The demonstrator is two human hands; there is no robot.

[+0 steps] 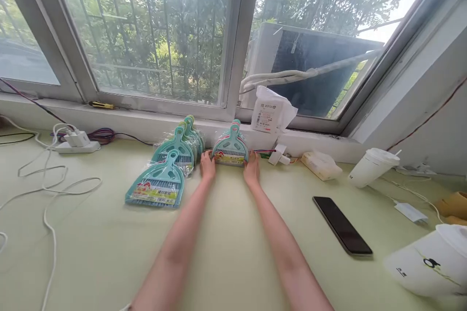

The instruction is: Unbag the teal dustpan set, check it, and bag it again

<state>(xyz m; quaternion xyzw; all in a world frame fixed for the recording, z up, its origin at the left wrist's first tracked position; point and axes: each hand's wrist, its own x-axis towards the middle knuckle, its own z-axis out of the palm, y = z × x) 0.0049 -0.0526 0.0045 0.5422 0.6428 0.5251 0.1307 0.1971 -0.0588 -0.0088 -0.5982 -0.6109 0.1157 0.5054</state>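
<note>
Both my arms reach far forward across the pale green table [226, 252]. My left hand [207, 164] and my right hand [251, 167] grip the two lower corners of a stack of packaged teal mini dustpan-and-brush sets [230, 146], which leans against the wall under the window. My fingers are curled against the stack's sides. To the left lies a second row of the same teal dustpan sets [171, 170], overlapping one another, the nearest one flat on the table.
A black phone [342, 225] lies right of my right arm. A white lidded cup [372, 167] lies tipped at right, a white bag [430, 262] near the right edge. A white packet [272, 114] sits on the sill. Power strip [77, 143] and white cables [51, 189] occupy the left.
</note>
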